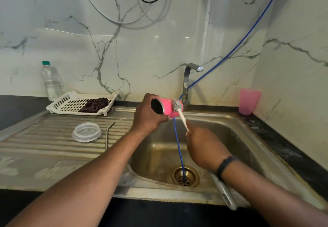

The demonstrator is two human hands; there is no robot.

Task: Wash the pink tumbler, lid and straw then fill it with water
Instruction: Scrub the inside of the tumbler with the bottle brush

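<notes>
Right hand (204,147) angles brush (179,109) onto tumbler (168,108); left hand (149,115) grips it sideways.

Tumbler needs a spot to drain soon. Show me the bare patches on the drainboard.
Free: the ribbed drainboard left of the lid, and the strip between the basket and the lid. The smooth front ledge, nearer than the ribs, is bare too. Crowded: lid and straw lie close together mid-board; the basket holds a cloth.
</notes>
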